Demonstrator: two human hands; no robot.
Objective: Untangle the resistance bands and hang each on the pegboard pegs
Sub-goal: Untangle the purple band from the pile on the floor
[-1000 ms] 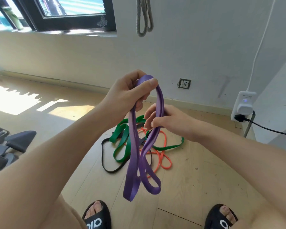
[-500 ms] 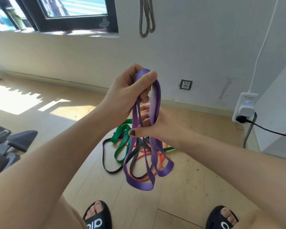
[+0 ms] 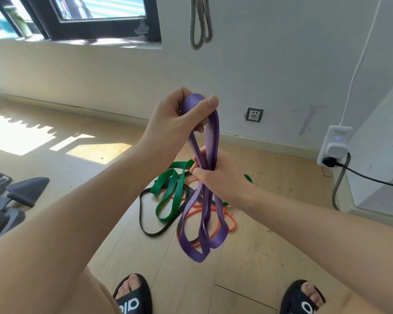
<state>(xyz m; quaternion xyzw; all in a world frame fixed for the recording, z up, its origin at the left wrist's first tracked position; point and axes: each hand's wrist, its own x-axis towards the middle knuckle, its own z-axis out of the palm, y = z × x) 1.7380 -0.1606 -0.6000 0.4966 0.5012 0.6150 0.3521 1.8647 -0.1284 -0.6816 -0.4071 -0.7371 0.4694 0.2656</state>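
Both hands are on the purple band (image 3: 213, 132), held up in mid-air over the floor (image 3: 247, 257); the left hand (image 3: 175, 123) grips its top bend, thumb pressed across the fold; the right hand (image 3: 216, 173), at five o'clock from the left and just below it, has its fingers curled round the gathered strands; from there the purple loops dangle free, clear of the boards. Down on the floor behind those loops sits the pile: the green band (image 3: 170, 191) at nine o'clock of it, the black band (image 3: 145, 223) curving along its left edge, the orange band (image 3: 227, 220) at three o'clock, all overlapping; up at twelve o'clock a grey band (image 3: 199, 23) hangs against the wall (image 3: 270, 64); its peg is out of view.
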